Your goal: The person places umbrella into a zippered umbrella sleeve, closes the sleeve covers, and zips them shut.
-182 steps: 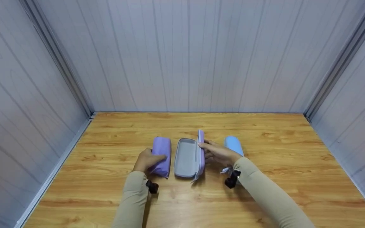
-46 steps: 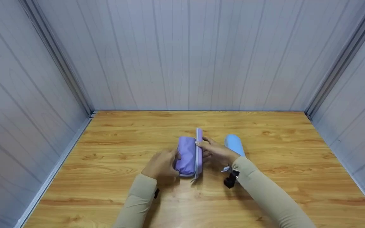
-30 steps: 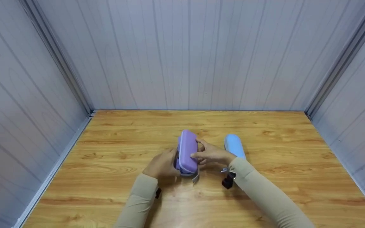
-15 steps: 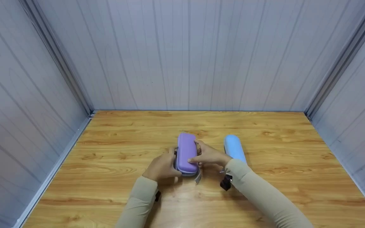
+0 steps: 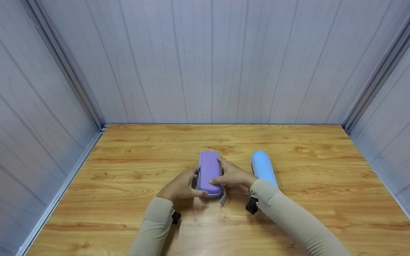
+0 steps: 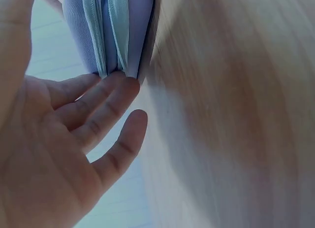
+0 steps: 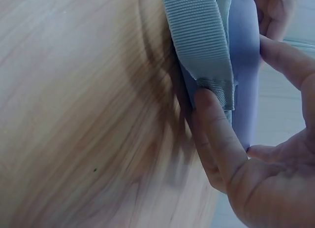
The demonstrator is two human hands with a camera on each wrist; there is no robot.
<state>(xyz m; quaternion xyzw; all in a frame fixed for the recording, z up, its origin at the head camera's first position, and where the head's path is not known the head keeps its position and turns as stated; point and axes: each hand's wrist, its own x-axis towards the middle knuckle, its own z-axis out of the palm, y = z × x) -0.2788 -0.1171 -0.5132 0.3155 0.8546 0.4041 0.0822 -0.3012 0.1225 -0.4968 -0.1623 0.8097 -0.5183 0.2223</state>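
A purple zip case (image 5: 210,172) lies on the table with its lid down and a grey wrist strap (image 7: 197,38) at its right side. My left hand (image 5: 180,185) grips its left side, thumb at the near corner. In the left wrist view its fingertips touch the pale zipper tapes (image 6: 119,36), which stand slightly apart. My right hand (image 5: 236,175) holds the right side, thumb on the lid. One fingertip (image 7: 205,97) meets the strap's end in the right wrist view. The purple cloth bundle seen earlier is hidden under the lid.
A light blue case (image 5: 263,165) lies to the right, its near end partly behind the right wrist and sleeve. The wood-grain table (image 5: 133,153) is bounded by pale panelled walls (image 5: 205,64) at the back and both sides.
The left hand brought the purple cloth bundle into the open case. The right hand then swung the upright lid leftward and down over it. The left thumb has moved onto the near corner.
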